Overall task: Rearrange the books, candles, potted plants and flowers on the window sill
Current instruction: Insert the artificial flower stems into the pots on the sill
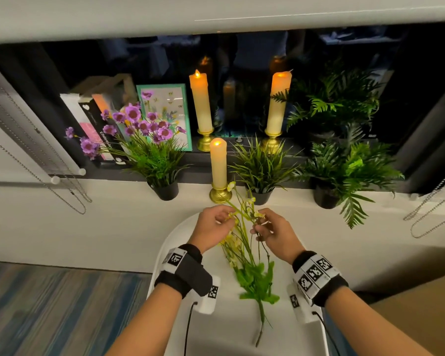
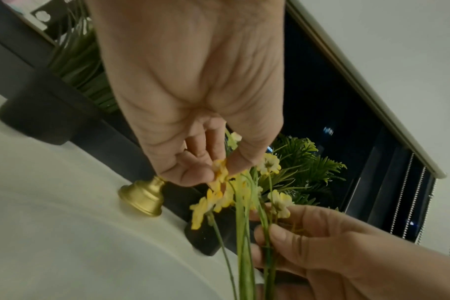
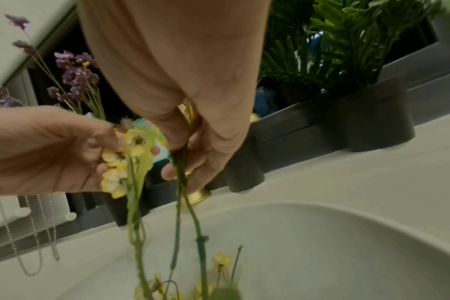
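A bunch of yellow artificial flowers (image 1: 244, 249) hangs over a white chair seat (image 1: 221, 327), heads toward the sill. My left hand (image 1: 213, 224) pinches the yellow blooms (image 2: 220, 178) between thumb and fingers. My right hand (image 1: 272, 233) grips the thin green stems (image 3: 180, 160) a little lower down. On the window sill (image 1: 113, 201) stand a purple flower pot (image 1: 152, 155), a short lit candle (image 1: 218, 168), a grass plant (image 1: 261, 170) and a fern pot (image 1: 344, 176). Behind them are two tall candles (image 1: 201, 104) (image 1: 278, 101) and leaning books (image 1: 93, 124).
A framed flower picture (image 1: 167, 111) leans against the dark window. Bead chains (image 1: 62, 191) (image 1: 432, 206) of the blinds hang at both sides. A second fern (image 1: 337, 98) stands at the back right. Striped carpet (image 1: 49, 304) lies at the lower left.
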Tool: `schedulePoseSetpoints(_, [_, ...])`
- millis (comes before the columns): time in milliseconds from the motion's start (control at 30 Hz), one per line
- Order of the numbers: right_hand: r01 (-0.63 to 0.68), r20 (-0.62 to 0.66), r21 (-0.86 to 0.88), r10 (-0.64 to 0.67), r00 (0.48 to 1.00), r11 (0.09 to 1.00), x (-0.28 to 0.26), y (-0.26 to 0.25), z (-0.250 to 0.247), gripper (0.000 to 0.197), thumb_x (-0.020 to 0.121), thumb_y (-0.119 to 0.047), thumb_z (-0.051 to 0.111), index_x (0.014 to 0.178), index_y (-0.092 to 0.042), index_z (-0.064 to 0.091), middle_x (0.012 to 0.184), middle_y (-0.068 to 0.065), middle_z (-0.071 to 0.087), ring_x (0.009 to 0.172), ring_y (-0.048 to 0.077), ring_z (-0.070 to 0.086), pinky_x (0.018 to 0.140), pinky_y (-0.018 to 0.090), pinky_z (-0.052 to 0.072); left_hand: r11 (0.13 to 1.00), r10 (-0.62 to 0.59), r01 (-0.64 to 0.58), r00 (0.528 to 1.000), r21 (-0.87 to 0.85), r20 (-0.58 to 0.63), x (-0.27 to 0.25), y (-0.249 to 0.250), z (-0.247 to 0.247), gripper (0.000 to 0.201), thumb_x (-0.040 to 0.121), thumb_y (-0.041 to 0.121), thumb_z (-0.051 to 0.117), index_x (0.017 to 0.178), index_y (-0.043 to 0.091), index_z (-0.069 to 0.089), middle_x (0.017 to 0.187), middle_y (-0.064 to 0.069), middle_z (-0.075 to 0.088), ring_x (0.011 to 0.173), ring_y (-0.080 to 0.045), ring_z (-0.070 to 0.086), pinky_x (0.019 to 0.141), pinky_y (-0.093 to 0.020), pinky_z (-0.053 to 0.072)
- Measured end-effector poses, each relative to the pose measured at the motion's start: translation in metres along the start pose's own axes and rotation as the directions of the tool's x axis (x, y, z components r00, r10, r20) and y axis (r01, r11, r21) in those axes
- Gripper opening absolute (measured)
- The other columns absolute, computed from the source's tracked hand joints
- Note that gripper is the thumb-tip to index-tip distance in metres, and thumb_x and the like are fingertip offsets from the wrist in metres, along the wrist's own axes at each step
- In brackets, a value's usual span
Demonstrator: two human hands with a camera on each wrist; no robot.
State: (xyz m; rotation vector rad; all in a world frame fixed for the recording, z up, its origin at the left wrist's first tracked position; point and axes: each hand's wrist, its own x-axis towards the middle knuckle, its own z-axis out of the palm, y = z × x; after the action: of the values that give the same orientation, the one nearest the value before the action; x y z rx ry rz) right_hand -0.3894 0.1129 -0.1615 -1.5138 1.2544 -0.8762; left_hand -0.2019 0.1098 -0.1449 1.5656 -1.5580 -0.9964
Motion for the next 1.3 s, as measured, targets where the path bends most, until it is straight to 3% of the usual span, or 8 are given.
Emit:
schedulePoseSetpoints(133, [-0.017,0.022,0.055,0.015,1.0,0.998,-0.003,-0.006,0.003,0.023,0.096,0.007,0.038,0.106,-0.012,0.047,0.083,0.006,0.052,0.079,0.017,0.067,0.078,0.045,0.055,0.993,0.067,-0.064,0.997,0.095,-0.036,0.0,0.005,-0.007,0.023,0.087,0.005,0.058,0.105,0.013,0.07,0.08,0.008,0.058,0.072,-0.003,0.053,0.064,-0.008,0.042])
schedulePoseSetpoints(300, [0.079,-0.037,0.096,-0.076,0.996,0.992,-0.004,-0.014,-0.008,0.024,0.097,0.006,0.034,0.099,-0.015,0.047,0.075,0.004,0.054,0.072,0.014,0.06,0.077,0.037,0.057,0.962,0.096,-0.053,0.984,0.266,-0.153,0.003,-0.017,-0.02,0.014,0.089,0.003,0.055,0.094,0.002,0.067,0.087,-0.013,0.061,0.075,-0.029,0.06,0.072,-0.037,0.051])
schedulePoseSetpoints(433, [0.107,0.001,0.076,-0.108,0.994,0.991,-0.006,-0.016,-0.012,0.025,0.097,0.005,0.035,0.101,-0.016,0.048,0.074,0.004,0.056,0.07,0.019,0.059,0.076,0.039,0.056,0.951,0.031,0.049,0.967,0.305,-0.253,0.007,-0.032,-0.031,0.019,0.09,0.006,0.056,0.105,0.002,0.066,0.099,-0.018,0.062,0.087,-0.034,0.062,0.081,-0.038,0.051])
schedulePoseSetpoints(633, [0.108,0.037,0.118,-0.113,0.993,0.987,-0.007,-0.025,-0.005,0.022,0.096,0.007,0.038,0.102,-0.011,0.05,0.087,0.011,0.058,0.069,0.011,0.06,0.068,0.029,0.055,0.973,0.002,0.017,0.997,0.228,-0.083,0.003,-0.012,-0.024,0.041,0.091,0.024,0.062,0.13,0.012,0.056,0.123,-0.005,0.051,0.108,-0.022,0.056,0.095,-0.031,0.045])
schedulePoseSetpoints(833, [0.108,0.099,0.153,-0.124,0.987,0.982,-0.006,-0.03,-0.001,0.007,0.095,0.004,0.046,0.1,0.001,0.05,0.082,0.01,0.05,0.073,0.02,0.06,0.069,0.038,0.059,0.998,0.051,-0.042,0.973,-0.046,0.224,-0.009,0.034,-0.002,0.003,0.085,0.027,0.07,0.086,0.026,0.068,0.087,0.01,0.07,0.093,-0.006,0.065,0.064,-0.014,0.048])
schedulePoseSetpoints(933, [0.104,0.065,0.181,-0.117,0.991,0.978,-0.007,-0.031,-0.004,0.007,0.093,0.003,0.051,0.096,-0.003,0.053,0.09,0.025,0.05,0.081,0.034,0.062,0.073,0.042,0.06,0.991,0.087,-0.069,0.982,-0.11,0.165,-0.009,0.039,0.007,0.008,0.082,0.024,0.074,0.086,0.027,0.067,0.083,0.011,0.07,0.086,-0.006,0.067,0.067,-0.018,0.05])
schedulePoseSetpoints(1033, [0.095,-0.013,0.173,-0.094,0.996,0.98,-0.007,-0.031,-0.006,0.009,0.091,0.001,0.056,0.096,-0.006,0.057,0.096,0.031,0.053,0.085,0.044,0.064,0.072,0.043,0.06,0.982,0.096,-0.077,0.99,-0.175,0.102,-0.008,0.037,0.011,0.013,0.082,0.019,0.074,0.093,0.012,0.069,0.087,0.003,0.071,0.082,-0.007,0.069,0.07,-0.015,0.052])
schedulePoseSetpoints(1300, [0.131,-0.25,0.032,-0.119,0.961,0.991,-0.002,-0.039,-0.012,0.022,0.086,0.0,0.063,0.082,-0.021,0.059,0.075,0.004,0.063,0.075,0.026,0.07,0.067,0.044,0.059,0.973,0.075,-0.058,0.995,-0.225,0.065,-0.001,0.033,0.006,0.014,0.09,0.015,0.064,0.091,0.001,0.063,0.088,-0.018,0.066,0.079,-0.02,0.064,0.063,-0.029,0.058])
